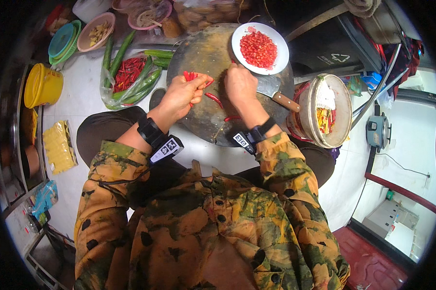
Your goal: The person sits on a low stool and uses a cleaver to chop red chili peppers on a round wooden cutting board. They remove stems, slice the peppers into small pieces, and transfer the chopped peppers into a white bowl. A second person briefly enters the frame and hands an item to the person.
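Note:
My left hand is closed around several red chillies, their ends poking out on both sides of the fist. To its right, my right hand is curled over the round chopping board. A bit of red shows at its far side, apparently a chilli; the fingers hide the rest. Between the hands lies a loose red chilli, and another chilli sits nearer me. A cleaver with a wooden handle rests on the board beside my right wrist. Chopped red chilli fills the middle of a white plate at the board's far right.
Left of the board, a clear plastic bag holds red chillies and cucumbers. A bucket with scraps stands at the right, close to the cleaver handle. Further out are a yellow bucket, a pink basin and a rice cooker.

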Action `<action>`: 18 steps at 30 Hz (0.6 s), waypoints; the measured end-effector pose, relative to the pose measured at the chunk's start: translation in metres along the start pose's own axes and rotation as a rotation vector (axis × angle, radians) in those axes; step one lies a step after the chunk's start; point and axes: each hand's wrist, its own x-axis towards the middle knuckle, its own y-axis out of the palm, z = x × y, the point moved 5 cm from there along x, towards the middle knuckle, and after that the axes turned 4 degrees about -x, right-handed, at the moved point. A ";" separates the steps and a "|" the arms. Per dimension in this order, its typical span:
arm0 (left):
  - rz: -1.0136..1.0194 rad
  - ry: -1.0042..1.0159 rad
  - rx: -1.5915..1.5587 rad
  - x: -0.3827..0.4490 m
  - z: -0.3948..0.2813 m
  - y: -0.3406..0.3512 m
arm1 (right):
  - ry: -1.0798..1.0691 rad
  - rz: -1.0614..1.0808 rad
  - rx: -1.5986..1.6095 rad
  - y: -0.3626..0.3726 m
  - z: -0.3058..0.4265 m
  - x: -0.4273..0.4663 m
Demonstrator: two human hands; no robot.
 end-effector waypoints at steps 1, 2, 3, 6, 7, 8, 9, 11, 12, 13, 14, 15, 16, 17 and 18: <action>-0.001 -0.008 0.011 0.001 0.002 0.000 | 0.016 0.050 0.024 -0.004 -0.005 -0.002; 0.016 -0.017 0.011 0.001 0.005 0.001 | 0.011 0.045 0.152 -0.012 -0.009 -0.006; 0.042 -0.031 0.015 0.002 0.007 0.003 | 0.006 0.021 0.263 -0.020 -0.011 -0.009; 0.077 -0.067 0.033 0.003 0.015 0.011 | -0.068 0.030 0.642 -0.037 -0.002 -0.020; 0.047 -0.030 0.013 0.003 0.014 0.011 | -0.053 0.072 0.728 -0.036 0.006 -0.021; 0.019 0.009 -0.005 0.002 0.013 0.010 | -0.116 0.024 0.721 -0.042 0.013 -0.025; -0.003 0.048 -0.025 0.002 0.012 0.010 | -0.190 -0.026 0.727 -0.046 0.019 -0.028; -0.019 0.111 -0.061 0.002 0.004 0.005 | -0.086 0.067 0.933 -0.039 0.019 -0.028; -0.030 0.136 -0.070 0.002 0.000 0.002 | -0.010 0.144 1.099 -0.032 0.017 -0.029; -0.034 0.167 -0.084 0.001 -0.004 -0.001 | 0.029 0.216 1.281 -0.027 0.016 -0.030; -0.053 0.164 -0.070 0.002 -0.007 -0.005 | 0.076 0.236 1.193 -0.021 0.012 -0.031; -0.053 0.155 -0.054 0.002 -0.009 -0.007 | 0.079 0.247 1.122 -0.017 0.010 -0.032; -0.054 0.147 -0.040 0.003 -0.012 -0.009 | 0.082 0.259 1.050 -0.012 0.008 -0.034; -0.055 0.140 -0.025 0.003 -0.014 -0.010 | 0.105 0.267 0.969 -0.007 0.006 -0.036; -0.062 0.129 -0.004 0.003 -0.016 -0.011 | -0.024 0.201 0.701 -0.008 0.011 -0.037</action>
